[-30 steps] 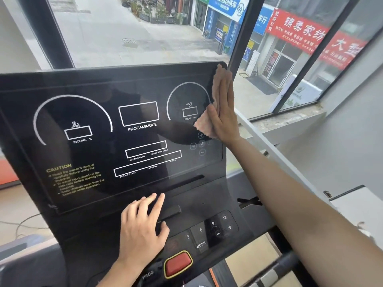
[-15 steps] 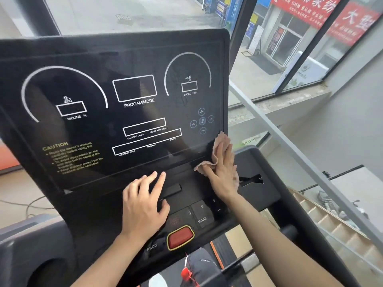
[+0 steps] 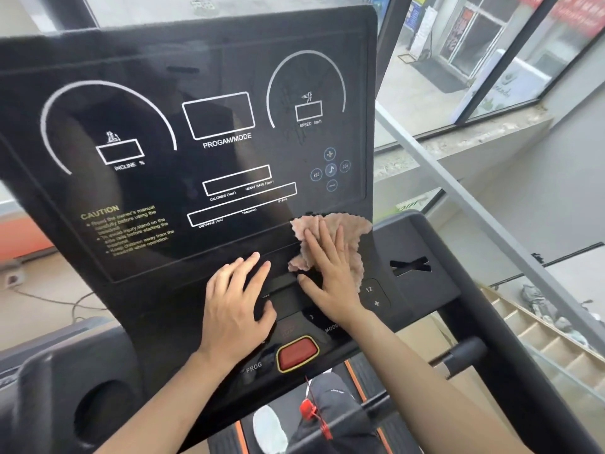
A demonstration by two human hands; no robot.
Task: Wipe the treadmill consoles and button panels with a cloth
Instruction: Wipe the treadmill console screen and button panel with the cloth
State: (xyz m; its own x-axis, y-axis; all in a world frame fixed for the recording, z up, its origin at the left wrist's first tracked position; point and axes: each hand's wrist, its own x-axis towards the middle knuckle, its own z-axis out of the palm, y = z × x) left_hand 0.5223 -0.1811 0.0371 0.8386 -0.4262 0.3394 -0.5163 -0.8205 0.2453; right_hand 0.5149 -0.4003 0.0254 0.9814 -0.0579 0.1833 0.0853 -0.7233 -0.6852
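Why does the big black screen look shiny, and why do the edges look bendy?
Head view: daylight from the windows reflects off the glossy black treadmill console, leaving pale glare along its top; streaky smudges show near the speed dial; the wide-angle lens curves the console's straight edges; the pink cloth under the right hand stays fairly sharp.

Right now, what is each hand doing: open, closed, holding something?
Left hand: open, flat on the black treadmill console, holding nothing.
Right hand: open, palm pressing the crumpled pink cloth against the console.
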